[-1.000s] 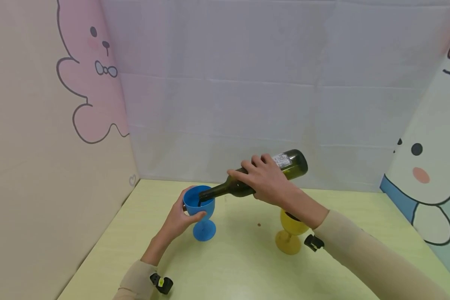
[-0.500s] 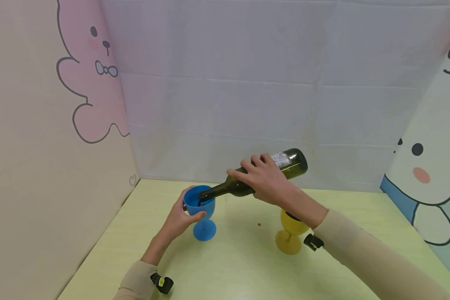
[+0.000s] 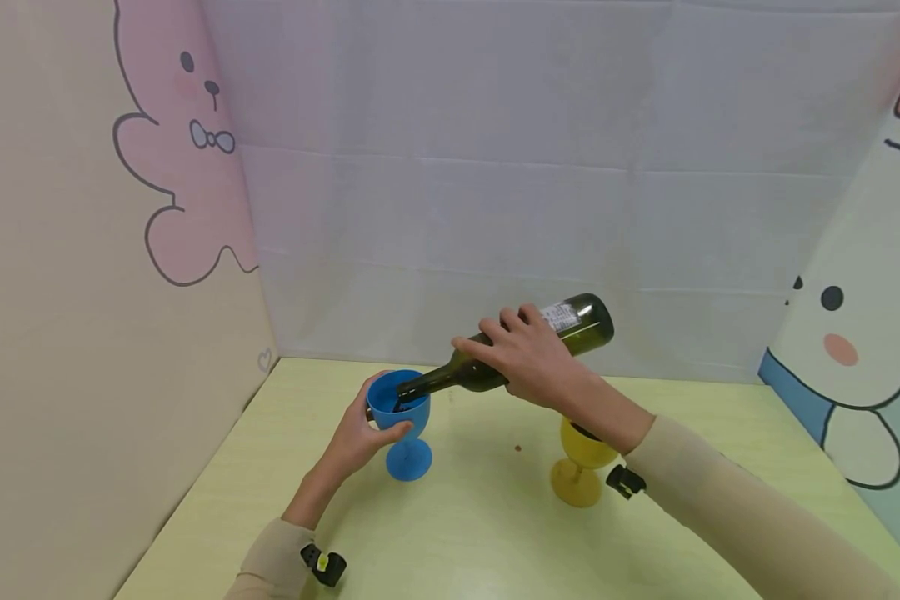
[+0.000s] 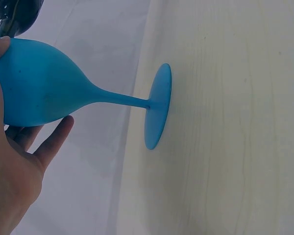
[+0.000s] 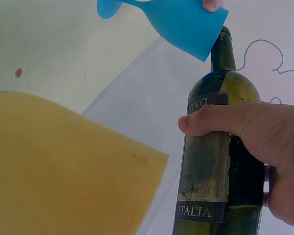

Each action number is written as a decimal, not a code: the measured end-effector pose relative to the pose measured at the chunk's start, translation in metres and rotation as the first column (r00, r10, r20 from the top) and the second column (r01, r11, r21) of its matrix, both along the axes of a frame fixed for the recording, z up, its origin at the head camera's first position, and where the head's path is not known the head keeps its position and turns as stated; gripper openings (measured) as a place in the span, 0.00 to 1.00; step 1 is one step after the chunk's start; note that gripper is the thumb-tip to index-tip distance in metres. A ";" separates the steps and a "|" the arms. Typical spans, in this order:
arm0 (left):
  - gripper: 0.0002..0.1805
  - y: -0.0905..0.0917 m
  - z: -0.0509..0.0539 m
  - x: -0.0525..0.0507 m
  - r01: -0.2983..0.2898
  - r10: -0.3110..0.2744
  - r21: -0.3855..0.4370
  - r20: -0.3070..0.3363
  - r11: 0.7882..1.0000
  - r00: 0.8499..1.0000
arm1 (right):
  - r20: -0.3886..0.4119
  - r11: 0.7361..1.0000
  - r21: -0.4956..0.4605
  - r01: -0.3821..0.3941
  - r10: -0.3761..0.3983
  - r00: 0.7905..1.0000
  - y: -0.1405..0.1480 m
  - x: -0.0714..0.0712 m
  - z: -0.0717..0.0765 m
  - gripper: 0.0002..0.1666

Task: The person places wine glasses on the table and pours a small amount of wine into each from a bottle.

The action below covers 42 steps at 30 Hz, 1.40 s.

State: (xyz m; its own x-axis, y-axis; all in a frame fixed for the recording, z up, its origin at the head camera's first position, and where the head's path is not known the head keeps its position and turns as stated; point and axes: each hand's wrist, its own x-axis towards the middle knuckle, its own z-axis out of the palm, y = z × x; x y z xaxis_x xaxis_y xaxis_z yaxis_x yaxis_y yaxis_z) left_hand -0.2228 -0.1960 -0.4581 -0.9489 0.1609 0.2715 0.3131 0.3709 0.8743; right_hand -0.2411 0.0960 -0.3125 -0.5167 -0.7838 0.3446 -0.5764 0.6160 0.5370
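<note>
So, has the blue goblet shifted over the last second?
No; in the head view, the blue goblet keeps its place against the brown speck on the table.

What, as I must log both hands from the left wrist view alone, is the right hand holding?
Observer: The right hand grips a green bottle with a label.
Operator: Is it over anything?
Observer: Yes, in the head view its mouth is over the open top of the blue goblet.
Operator: Is there another goblet?
Observer: Yes, a yellow goblet stands partly hidden behind the right forearm.
</note>
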 end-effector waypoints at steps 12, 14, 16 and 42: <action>0.43 0.001 -0.001 0.000 0.004 -0.004 0.005 0.008 1.000 1.000 | -0.003 1.000 -0.009 -0.016 0.016 1.000 -0.001 0.002 0.002 0.45; 0.44 0.001 0.000 0.000 0.005 -0.005 0.006 0.004 1.000 1.000 | -0.007 1.000 -0.010 -0.018 0.018 1.000 -0.002 0.003 0.002 0.44; 0.44 0.001 0.000 0.000 0.004 -0.004 0.007 0.003 1.000 1.000 | -0.009 1.000 -0.011 -0.014 0.014 1.000 -0.003 0.003 0.002 0.43; 0.43 -0.002 0.000 0.000 0.013 -0.013 0.008 -0.015 1.000 1.000 | -0.014 1.000 -0.019 -0.021 0.020 1.000 -0.010 0.009 0.000 0.38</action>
